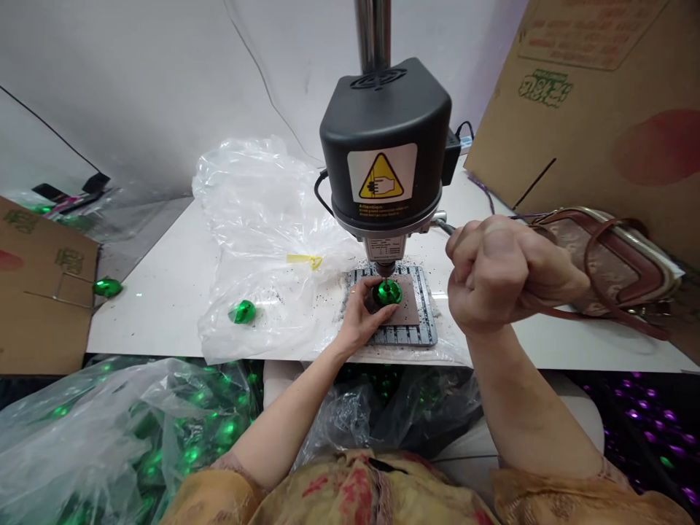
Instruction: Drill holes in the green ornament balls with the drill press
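A shiny green ball sits under the chuck of a black bench drill press, on a brownish board over the slotted metal base. My left hand grips the ball from the left, thumb in front and fingers behind. The drill's tip meets or nearly meets the top of the ball; I cannot tell which. My right hand is closed in a fist around the drill press lever, right of the motor head. Most of the lever is hidden by that hand.
Clear plastic bags with a yellow tie cover the table left of the drill, with another green ball on them. A patterned handbag and a tall cardboard box stand right. Bagged green balls lie below the table edge.
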Demonstrator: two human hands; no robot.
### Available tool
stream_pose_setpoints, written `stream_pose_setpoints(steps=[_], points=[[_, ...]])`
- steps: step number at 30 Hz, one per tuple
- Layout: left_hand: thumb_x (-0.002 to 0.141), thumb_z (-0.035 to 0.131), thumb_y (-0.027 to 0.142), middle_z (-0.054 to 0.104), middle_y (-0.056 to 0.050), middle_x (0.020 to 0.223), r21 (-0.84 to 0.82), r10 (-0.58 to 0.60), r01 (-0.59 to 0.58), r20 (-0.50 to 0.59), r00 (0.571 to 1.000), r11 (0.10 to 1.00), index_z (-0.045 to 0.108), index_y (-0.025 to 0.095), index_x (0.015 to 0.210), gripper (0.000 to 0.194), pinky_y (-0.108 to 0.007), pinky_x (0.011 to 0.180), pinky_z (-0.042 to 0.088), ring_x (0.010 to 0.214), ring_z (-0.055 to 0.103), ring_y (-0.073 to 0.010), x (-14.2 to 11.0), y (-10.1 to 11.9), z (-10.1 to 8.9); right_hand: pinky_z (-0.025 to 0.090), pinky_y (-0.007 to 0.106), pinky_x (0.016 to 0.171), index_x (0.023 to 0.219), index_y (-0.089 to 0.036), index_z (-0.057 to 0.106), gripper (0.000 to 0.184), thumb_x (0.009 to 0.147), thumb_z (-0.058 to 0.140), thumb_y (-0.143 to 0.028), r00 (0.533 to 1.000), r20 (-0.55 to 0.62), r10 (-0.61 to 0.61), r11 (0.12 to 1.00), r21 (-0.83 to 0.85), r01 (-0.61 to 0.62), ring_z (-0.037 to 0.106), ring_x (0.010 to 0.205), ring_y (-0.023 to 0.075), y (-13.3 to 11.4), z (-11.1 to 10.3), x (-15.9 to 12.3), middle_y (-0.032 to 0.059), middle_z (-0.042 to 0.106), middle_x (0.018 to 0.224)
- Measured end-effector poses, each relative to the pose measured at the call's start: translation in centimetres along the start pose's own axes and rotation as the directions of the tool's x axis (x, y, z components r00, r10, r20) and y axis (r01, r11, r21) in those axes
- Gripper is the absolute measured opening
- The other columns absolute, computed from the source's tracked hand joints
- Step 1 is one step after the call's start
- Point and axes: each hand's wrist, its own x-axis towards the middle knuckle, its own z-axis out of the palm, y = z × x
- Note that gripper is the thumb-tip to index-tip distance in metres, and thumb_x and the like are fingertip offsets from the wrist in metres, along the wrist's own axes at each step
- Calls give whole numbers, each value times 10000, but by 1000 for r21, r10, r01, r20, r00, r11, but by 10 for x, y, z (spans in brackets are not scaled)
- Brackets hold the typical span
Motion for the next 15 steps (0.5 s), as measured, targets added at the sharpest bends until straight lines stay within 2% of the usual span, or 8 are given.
stream_pose_setpoints(steps=[8,15], points=[[758,817,350,613,-73,1212,2,9,-9,-4,1000,1000,595,247,1183,490,-424,1049,408,1172,553,-258,0,-1,1,262,241,404,612,-175,124,439,827,494,-75,991,37,-132,991,31,131,267,415,28,6,-5,-6,-54,227,488],[756,818,327,615,-78,1214,-30,0,0,-10,1000,1000,594,245,1188,494,-426,1058,413,1182,559,-260,-1,0,1,270,238,397,589,-170,139,430,825,487,-83,988,14,-154,988,19,154,270,405,28,8,-6,-11,-50,252,467]])
